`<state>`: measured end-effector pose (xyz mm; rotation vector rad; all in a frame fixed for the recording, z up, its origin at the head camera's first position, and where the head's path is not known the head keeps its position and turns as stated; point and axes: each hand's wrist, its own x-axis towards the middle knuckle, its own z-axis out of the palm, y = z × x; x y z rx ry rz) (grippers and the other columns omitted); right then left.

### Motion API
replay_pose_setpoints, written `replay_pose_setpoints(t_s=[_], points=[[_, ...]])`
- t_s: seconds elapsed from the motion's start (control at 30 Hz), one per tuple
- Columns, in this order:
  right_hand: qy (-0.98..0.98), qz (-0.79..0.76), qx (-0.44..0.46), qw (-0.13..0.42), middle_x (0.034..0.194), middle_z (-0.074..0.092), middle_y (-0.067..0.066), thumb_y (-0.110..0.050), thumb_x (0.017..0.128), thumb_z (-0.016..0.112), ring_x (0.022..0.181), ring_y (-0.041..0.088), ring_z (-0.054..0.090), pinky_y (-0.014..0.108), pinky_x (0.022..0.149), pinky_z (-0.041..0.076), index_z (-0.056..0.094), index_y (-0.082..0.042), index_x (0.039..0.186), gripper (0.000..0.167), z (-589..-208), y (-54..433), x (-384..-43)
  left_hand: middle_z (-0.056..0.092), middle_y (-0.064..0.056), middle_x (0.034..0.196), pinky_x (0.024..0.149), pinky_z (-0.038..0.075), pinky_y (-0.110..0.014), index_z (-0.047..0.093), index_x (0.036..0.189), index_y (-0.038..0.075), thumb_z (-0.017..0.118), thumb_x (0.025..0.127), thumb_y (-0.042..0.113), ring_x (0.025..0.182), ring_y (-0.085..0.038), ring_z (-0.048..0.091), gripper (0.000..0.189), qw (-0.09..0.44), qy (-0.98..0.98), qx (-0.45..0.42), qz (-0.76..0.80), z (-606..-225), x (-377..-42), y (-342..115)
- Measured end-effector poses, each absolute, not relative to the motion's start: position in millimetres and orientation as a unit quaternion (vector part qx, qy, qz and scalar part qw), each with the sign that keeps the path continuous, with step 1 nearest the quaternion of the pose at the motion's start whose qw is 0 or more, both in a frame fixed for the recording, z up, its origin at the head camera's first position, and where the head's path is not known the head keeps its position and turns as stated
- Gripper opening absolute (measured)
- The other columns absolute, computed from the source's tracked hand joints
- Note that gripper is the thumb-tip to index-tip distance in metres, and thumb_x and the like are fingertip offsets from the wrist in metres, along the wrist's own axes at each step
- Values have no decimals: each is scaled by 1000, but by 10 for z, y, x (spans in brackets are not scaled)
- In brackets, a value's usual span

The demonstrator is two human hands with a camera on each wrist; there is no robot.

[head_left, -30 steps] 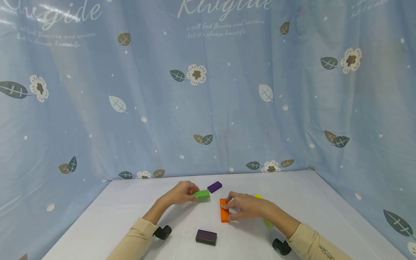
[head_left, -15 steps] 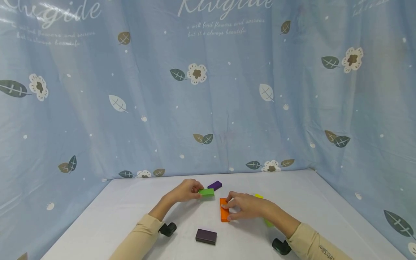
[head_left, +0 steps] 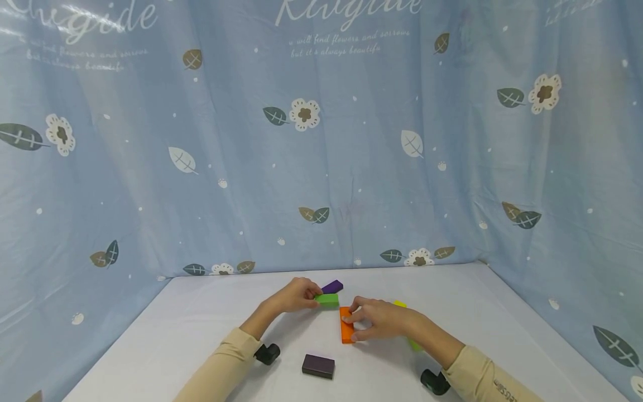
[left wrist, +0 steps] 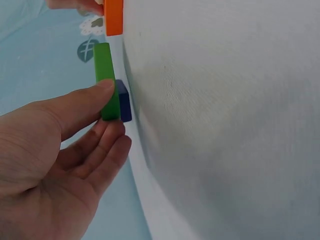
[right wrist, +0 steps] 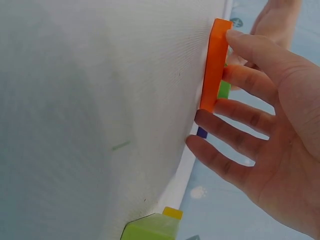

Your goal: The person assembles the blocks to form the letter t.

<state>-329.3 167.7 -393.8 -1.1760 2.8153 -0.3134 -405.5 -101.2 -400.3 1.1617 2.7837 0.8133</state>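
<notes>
My left hand (head_left: 296,295) pinches one end of a green block (head_left: 328,300) between thumb and fingers, just above the white table. In the left wrist view the green block (left wrist: 104,65) sits in front of a purple block (left wrist: 124,100). That purple block (head_left: 333,286) lies behind it in the head view. To the right, my right hand (head_left: 379,318) holds an orange block (head_left: 346,329) lying on the table, thumb at its near end and fingertips along it. In the right wrist view the thumb and fingertips touch the orange block (right wrist: 215,65). A narrow gap separates green and orange.
A dark brown block (head_left: 318,366) lies nearer the front of the white table (head_left: 281,385). Beyond the right wrist are a yellow block (head_left: 400,304) and a yellow-green block (head_left: 414,345), both partly hidden. A patterned blue curtain (head_left: 351,167) encloses the back and sides.
My left hand has carried the green block rightward, past the front of the purple block and close to the orange one. The right hand and orange block have stayed in place.
</notes>
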Motion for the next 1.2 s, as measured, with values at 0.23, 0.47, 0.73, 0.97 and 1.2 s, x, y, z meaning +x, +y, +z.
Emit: replay_pose_setpoints(t_s=[0.23, 0.47, 0.73, 0.97, 1.2], points=[[918, -98, -384, 36, 126, 58, 0, -48, 88, 68, 108, 15, 60, 36, 97, 52, 66, -26, 129, 46, -3938, 1672, -3301, 73, -12, 99, 72, 51, -17, 72, 109, -2, 75, 84, 8, 79, -10, 57, 27, 5, 895, 371, 249, -3999, -4053, -942], [916, -101, -386, 38, 127, 58, 1, -49, 88, 68, 108, 15, 60, 36, 97, 52, 66, -25, 129, 47, -3937, 1671, -3308, 72, -11, 98, 73, 53, -20, 72, 108, -1, 75, 85, 7, 80, -12, 58, 25, 14, 898, 362, 251, -4018, -4062, -906], [912, -106, -394, 37, 128, 58, 2, -48, 89, 68, 110, 16, 60, 37, 98, 52, 66, -24, 130, 47, -3949, 1679, -3302, 72, -12, 96, 72, 51, -17, 72, 107, -1, 75, 85, 7, 78, -9, 57, 24, 20, 897, 365, 249, -4032, -4052, -869], [911, -107, -396, 34, 126, 57, 1, -48, 89, 67, 108, 16, 61, 37, 98, 53, 66, -23, 130, 48, -3963, 1684, -3305, 72, -12, 96, 76, 54, -22, 72, 107, -3, 75, 84, 6, 79, -10, 57, 25, 24, 895, 369, 249, -4022, -4012, -838], [912, -107, -393, 35, 125, 57, 0, -48, 90, 67, 109, 16, 61, 37, 99, 52, 65, -24, 130, 47, -3967, 1679, -3305, 72, -12, 98, 80, 56, -28, 71, 108, -2, 75, 85, 7, 82, -12, 59, 26, 28, 898, 365, 244, -4035, -4008, -824]])
